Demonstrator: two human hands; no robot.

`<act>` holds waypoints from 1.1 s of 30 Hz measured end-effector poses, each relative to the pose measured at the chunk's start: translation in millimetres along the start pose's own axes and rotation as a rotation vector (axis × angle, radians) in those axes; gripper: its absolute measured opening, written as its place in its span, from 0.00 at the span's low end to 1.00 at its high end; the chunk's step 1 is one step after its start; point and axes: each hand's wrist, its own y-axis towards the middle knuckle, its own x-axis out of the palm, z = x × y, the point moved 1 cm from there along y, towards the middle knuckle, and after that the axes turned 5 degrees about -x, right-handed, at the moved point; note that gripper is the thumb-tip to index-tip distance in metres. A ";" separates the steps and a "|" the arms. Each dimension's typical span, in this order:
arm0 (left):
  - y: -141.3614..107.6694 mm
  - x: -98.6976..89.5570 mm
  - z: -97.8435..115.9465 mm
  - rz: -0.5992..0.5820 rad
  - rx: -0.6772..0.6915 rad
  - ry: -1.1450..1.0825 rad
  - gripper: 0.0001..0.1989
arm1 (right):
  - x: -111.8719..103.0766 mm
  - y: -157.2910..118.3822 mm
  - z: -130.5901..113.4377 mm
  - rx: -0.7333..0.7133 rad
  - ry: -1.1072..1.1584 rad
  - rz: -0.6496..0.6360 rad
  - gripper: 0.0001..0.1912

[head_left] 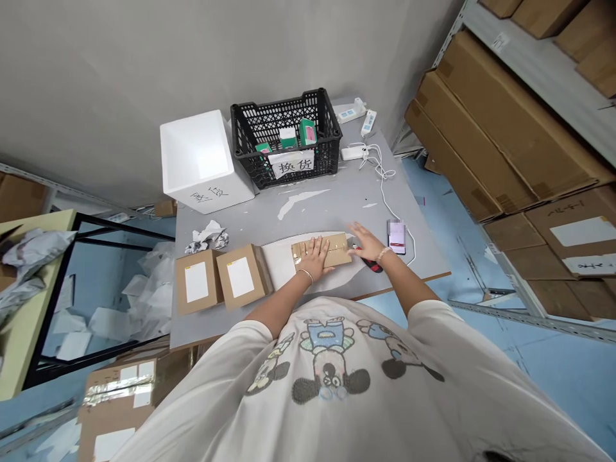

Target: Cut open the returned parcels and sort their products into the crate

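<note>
A flat cardboard box (338, 251) with clear tape on it lies across a white sheet (280, 262) near the table's front edge. My left hand (314, 256) rests flat on the box's left half, fingers spread. At the box's right end, my right hand (368, 244) is open with its fingers apart; whether it touches the box is unclear. A red and black tool (373, 265) lies below that hand, partly hidden, and I cannot make out its kind. Left of the sheet stand two brown cartons (215, 280) with white labels.
A white foam box (206, 163) and a black crate (286, 138) with green boxes stand at the back. A phone (397, 237), white cable (384, 186) and power strips (353, 153) lie right. Crumpled paper (208, 237) sits left. Shelved cartons (510, 128) flank the table.
</note>
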 end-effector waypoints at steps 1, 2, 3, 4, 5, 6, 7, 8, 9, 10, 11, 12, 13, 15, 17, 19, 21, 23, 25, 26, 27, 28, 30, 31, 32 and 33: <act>-0.7 0.8 -0.9 -0.002 0.001 0.045 0.43 | -1.5 -12.1 15.7 0.109 0.008 0.050 0.45; -1.4 1.2 -1.8 -0.004 0.003 0.092 0.42 | 0.1 -23.8 30.0 0.234 0.000 0.073 0.41; -2.2 1.6 -2.3 -0.004 0.003 0.140 0.40 | 4.6 -34.1 41.3 0.344 -0.018 0.070 0.36; -3.0 2.2 -2.1 -0.004 0.001 0.187 0.38 | 12.0 -42.3 48.7 0.415 -0.036 0.043 0.33; -4.1 3.2 -1.4 -0.004 -0.003 0.227 0.37 | 21.5 -48.1 52.3 0.462 -0.056 0.003 0.30; -5.3 4.6 -0.2 -0.006 -0.006 0.257 0.36 | 32.2 -51.4 52.2 0.488 -0.076 -0.041 0.28; -6.7 6.5 1.4 -0.012 -0.006 0.273 0.35 | 43.5 -52.6 49.1 0.503 -0.096 -0.079 0.27; -8.1 8.7 3.2 -0.020 -0.001 0.277 0.34 | 54.3 -52.1 44.0 0.515 -0.113 -0.106 0.27; -9.5 10.9 4.9 -0.028 0.006 0.270 0.33 | 64.2 -50.3 37.8 0.526 -0.126 -0.122 0.26; -10.8 13.0 6.5 -0.032 0.012 0.254 0.33 | 72.5 -48.0 31.5 0.539 -0.133 -0.129 0.26; -11.8 14.9 7.8 -0.030 0.014 0.235 0.32 | 79.2 -45.5 25.8 0.552 -0.133 -0.127 0.25; -12.5 16.3 8.8 -0.024 0.011 0.216 0.32 | 84.0 -43.2 21.3 0.566 -0.128 -0.118 0.24; -12.9 17.3 9.4 -0.016 0.004 0.200 0.32 | 86.9 -41.5 18.3 0.579 -0.117 -0.106 0.23; -13.1 18.2 10.0 0.000 -0.011 0.180 0.32 | 88.1 -40.0 16.6 0.595 -0.058 -0.076 0.22; -13.1 18.5 10.3 0.012 -0.011 0.169 0.32 | 84.0 -41.3 19.1 0.603 0.058 -0.018 0.22; -13.5 19.0 11.0 0.022 -0.008 0.175 0.32 | 76.1 -44.9 22.4 0.609 0.236 0.071 0.22; -14.0 20.0 12.5 0.029 -0.022 0.201 0.32 | 66.2 -49.4 23.7 0.623 0.460 0.155 0.21; -14.3 21.5 14.5 0.034 -0.043 0.224 0.32 | 55.1 -53.1 21.5 0.623 0.680 0.205 0.20; -14.1 22.7 16.5 0.043 -0.059 0.226 0.32 | 43.8 -54.8 16.2 0.586 0.824 0.223 0.20; -13.8 23.0 17.3 0.050 -0.064 0.220 0.32 | 38.6 -54.6 12.9 0.551 0.860 0.220 0.20; -13.4 23.1 17.8 0.057 -0.069 0.214 0.31 | 33.9 -53.9 9.4 0.512 0.877 0.208 0.19; -13.0 23.1 18.1 0.062 -0.074 0.210 0.31 | 29.9 -52.5 6.1 0.479 0.879 0.192 0.19; -12.3 22.8 18.1 0.064 -0.078 0.212 0.32 | 24.5 -48.7 0.5 0.436 0.859 0.167 0.18; -12.0 22.6 17.9 0.061 -0.077 0.217 0.32 | 23.1 -46.4 -1.6 0.426 0.844 0.162 0.19; -11.9 22.5 17.6 0.057 -0.077 0.224 0.32 | 22.5 -44.1 -3.1 0.422 0.830 0.158 0.19; -11.8 22.4 17.2 0.055 -0.078 0.229 0.32 | 22.4 -42.0 -4.1 0.421 0.819 0.155 0.20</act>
